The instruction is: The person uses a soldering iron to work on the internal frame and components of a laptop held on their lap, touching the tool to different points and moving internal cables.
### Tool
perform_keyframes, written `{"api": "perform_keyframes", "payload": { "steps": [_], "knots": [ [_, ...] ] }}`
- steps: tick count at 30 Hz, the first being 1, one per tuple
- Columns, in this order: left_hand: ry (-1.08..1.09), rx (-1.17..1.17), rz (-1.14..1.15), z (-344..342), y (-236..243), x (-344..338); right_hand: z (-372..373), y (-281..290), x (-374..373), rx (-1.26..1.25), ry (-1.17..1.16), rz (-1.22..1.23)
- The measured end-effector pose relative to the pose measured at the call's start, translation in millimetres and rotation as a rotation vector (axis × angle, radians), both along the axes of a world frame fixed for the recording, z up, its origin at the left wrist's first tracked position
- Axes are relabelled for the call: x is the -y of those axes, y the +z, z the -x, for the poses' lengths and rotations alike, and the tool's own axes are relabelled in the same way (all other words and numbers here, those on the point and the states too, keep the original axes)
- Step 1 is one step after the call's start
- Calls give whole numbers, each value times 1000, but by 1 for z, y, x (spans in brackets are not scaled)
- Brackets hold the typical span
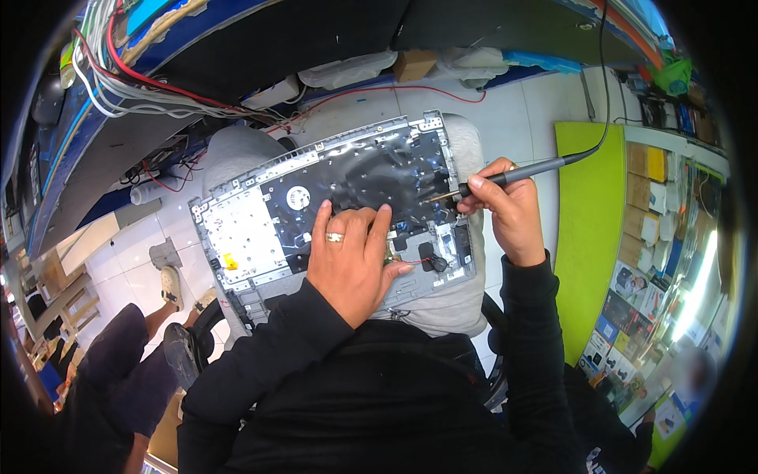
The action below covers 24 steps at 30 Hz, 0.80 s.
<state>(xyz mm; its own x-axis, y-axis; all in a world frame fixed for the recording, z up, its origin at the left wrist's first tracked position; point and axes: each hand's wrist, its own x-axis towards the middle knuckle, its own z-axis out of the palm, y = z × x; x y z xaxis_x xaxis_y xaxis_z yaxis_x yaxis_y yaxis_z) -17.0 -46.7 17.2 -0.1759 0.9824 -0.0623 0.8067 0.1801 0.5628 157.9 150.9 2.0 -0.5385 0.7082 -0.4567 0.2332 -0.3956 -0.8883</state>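
Note:
A laptop top case (233, 225) lies across my lap, with a black sheet (355, 166) over much of it, a bare silver area on the left and a small yellow piece (230, 261). My left hand (350, 257) rests on it with fingers apart, fingertips on the black sheet. Near my thumb are red wires and a small black part (439, 263). My right hand (509, 201) grips a corded soldering iron (553, 164) at the right side, its metal tip angled onto the black sheet near that edge.
A dark desk (316, 39) with hanging cables (142, 87) is ahead. Plastic containers (343, 69) and a cardboard box (414, 65) sit beneath it. A green board (580, 253) borders a glass cabinet of boxed goods (639, 292) at right. Another person's legs (138, 355) are at lower left.

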Motion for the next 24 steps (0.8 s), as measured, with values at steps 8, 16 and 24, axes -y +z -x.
{"api": "perform_keyframes", "payload": {
  "steps": [8,16,24],
  "knots": [
    [-85,24,6,-4,2,7,0,5,2,-31,9,5],
    [-169,-119,15,-11,2,14,13,11,22,-9,83,-71],
    [49,10,0,-3,2,-1,16,12,19,-13,44,-65]
  ]
}}
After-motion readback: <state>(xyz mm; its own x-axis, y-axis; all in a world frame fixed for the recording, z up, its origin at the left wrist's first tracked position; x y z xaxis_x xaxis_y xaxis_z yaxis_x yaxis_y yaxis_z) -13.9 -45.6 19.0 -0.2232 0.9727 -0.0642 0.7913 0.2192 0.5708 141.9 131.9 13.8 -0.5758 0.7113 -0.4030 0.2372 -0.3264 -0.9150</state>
